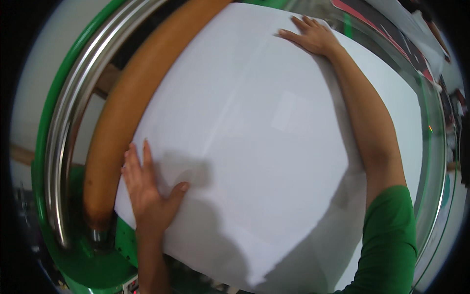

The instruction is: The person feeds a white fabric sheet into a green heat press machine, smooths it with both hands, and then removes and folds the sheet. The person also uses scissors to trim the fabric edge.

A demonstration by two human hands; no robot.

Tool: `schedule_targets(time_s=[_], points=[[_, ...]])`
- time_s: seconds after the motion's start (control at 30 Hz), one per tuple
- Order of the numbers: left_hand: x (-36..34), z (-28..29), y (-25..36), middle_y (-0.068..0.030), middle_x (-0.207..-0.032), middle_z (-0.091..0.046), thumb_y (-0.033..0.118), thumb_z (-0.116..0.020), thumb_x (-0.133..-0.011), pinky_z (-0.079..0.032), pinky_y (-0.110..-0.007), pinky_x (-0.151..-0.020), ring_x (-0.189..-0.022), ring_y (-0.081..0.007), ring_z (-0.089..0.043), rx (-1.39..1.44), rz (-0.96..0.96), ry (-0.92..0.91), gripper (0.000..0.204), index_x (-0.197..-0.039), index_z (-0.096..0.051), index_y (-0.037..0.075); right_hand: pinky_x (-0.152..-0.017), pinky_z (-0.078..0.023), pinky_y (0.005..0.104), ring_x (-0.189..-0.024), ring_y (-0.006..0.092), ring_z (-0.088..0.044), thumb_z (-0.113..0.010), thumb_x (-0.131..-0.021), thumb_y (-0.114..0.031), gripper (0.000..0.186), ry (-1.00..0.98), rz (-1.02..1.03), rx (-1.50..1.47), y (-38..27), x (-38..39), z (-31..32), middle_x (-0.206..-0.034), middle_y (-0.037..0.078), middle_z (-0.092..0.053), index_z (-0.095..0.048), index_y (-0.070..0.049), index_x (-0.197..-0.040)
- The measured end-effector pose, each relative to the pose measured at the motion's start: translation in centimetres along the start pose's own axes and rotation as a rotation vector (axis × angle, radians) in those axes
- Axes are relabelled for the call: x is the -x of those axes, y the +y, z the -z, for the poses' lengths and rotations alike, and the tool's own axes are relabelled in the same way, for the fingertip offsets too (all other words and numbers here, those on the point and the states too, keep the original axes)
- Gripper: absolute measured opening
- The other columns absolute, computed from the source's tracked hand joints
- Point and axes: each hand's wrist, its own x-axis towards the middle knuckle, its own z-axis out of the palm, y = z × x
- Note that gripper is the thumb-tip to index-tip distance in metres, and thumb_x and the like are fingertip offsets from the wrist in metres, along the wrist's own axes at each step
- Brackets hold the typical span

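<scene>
A large white sheet (245,142) fills the middle of the head view, lying flat on a green machine. My left hand (154,188) rests on its left edge, close to a long orange-brown roller (127,98). The fingers of that hand are stretched out and the thumb is spread to the right. Farther off, at the sheet's top right, my right hand (313,36) lies with its fingers apart. My right arm reaches across the right side of the sheet. Both hands touch the sheet without gripping anything. A second white sheet or panel (396,117) shows under my right arm.
Shiny metal bars (61,147) run along the left, inside the machine's green frame (39,161). A clear strip with a metal rim (435,196) curves along the right side. Dark and red sheets (382,29) lie beyond it at the upper right.
</scene>
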Motion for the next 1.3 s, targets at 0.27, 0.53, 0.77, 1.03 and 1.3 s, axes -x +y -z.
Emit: schedule_targets(time_s=[0.27,0.53,0.77,1.03,1.3], points=[[0.5,0.3,-0.6,-0.0266,-0.173,-0.021,0.044,-0.086,-0.076,-0.012,-0.064,-0.128,-0.161,-0.0471,-0.018,-0.075,0.117,-0.118,0.112,-0.169,-0.031,0.018,-0.131,-0.019,0.0482,-0.161,0.0401,-0.026,-0.032,-0.083,-0.101,0.116,-0.037,-0.061,-0.017,-2.7,0.7,0.5,-0.174,0.018,-0.029,-0.038,-0.021,-0.167],[0.2,0.6,1.3,-0.0243,-0.175,-0.02,0.051,-0.082,-0.076,-0.009,-0.064,-0.129,-0.161,-0.0447,-0.018,-0.109,0.256,-0.162,0.112,-0.17,-0.029,0.02,-0.132,-0.016,0.0497,-0.163,0.0343,-0.023,-0.035,-0.081,-0.101,0.116,-0.034,-0.063,-0.084,-1.8,0.7,0.4,-0.175,0.016,-0.028,-0.039,-0.022,-0.166],[0.8,0.6,0.5,-0.0256,-0.173,-0.023,0.051,-0.082,-0.082,-0.01,-0.066,-0.127,-0.161,-0.0443,-0.021,-0.115,0.2,-0.136,0.106,-0.169,-0.031,0.021,-0.131,-0.021,0.0467,-0.16,0.0391,-0.028,-0.035,-0.088,-0.096,0.11,-0.071,-0.055,0.033,-2.9,0.7,1.6,-0.172,0.021,-0.032,-0.041,-0.018,-0.165],[1.8,0.9,0.4,-0.0308,-0.17,-0.024,0.085,-0.07,-0.073,-0.014,-0.072,-0.123,-0.157,-0.0514,-0.024,-0.112,0.097,-0.101,0.12,-0.168,-0.034,0.022,-0.131,-0.022,0.0444,-0.16,0.0402,-0.028,-0.035,-0.103,-0.077,0.08,0.016,0.239,-0.025,2.1,-2.8,-1.0,-0.172,0.019,-0.033,-0.044,-0.026,-0.164],[2.6,1.9,-0.3,-0.0328,-0.169,-0.023,0.061,-0.098,-0.052,-0.014,-0.074,-0.122,-0.158,-0.0523,-0.02,0.023,0.084,-0.104,0.136,-0.166,-0.036,0.019,-0.13,-0.024,0.0469,-0.161,0.0373,-0.026,-0.038,-0.103,-0.071,0.075,-0.069,0.27,0.074,5.0,-4.7,-2.5,-0.173,0.016,-0.033,-0.038,-0.031,-0.166]])
